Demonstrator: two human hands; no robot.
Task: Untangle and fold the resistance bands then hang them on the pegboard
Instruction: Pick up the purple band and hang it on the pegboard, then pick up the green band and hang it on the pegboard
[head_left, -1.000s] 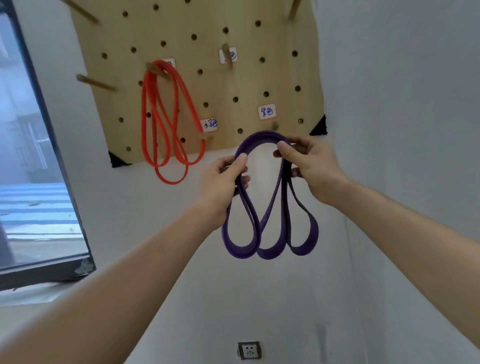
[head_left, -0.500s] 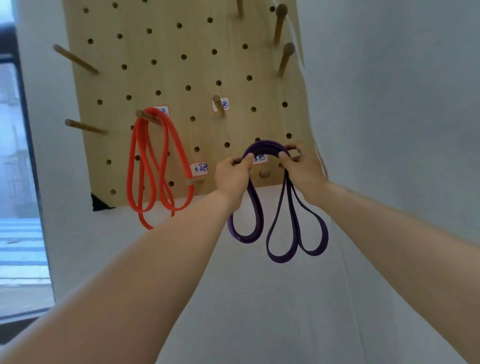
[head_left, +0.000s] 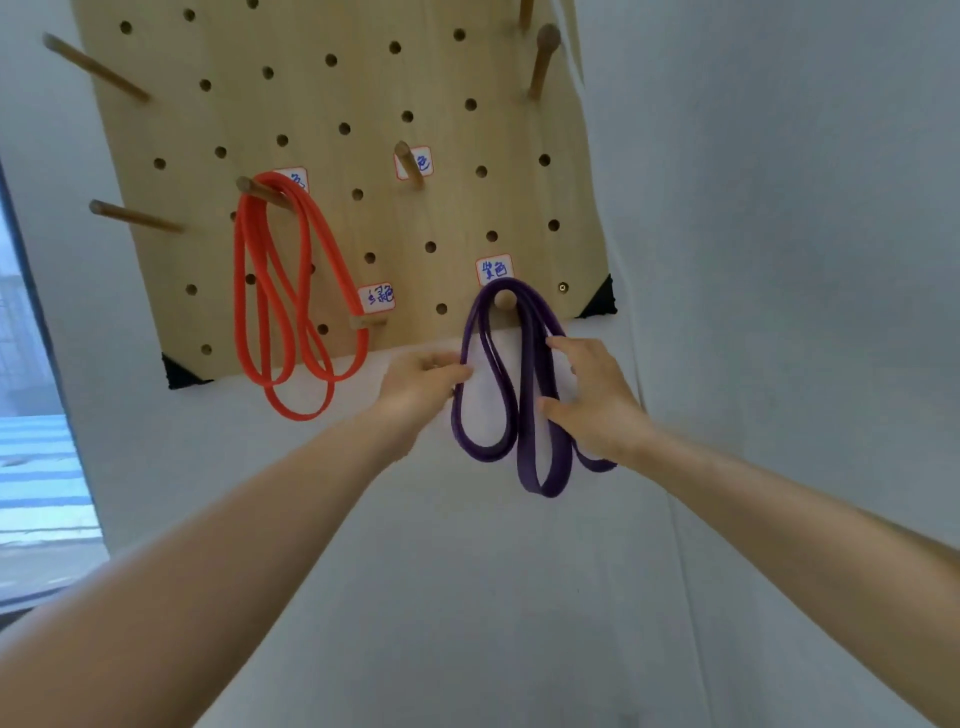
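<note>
Head view: purple band (head_left: 524, 441) on peg (head_left: 504, 300)

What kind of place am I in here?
Likely a home gym corner: a wooden pegboard on a white wall, with an orange resistance band and a purple band hung on pegs.

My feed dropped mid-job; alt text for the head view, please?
A folded purple band hangs on a low peg of the pegboard, left hand and right hand at its sides. An orange band hangs further left.
</note>
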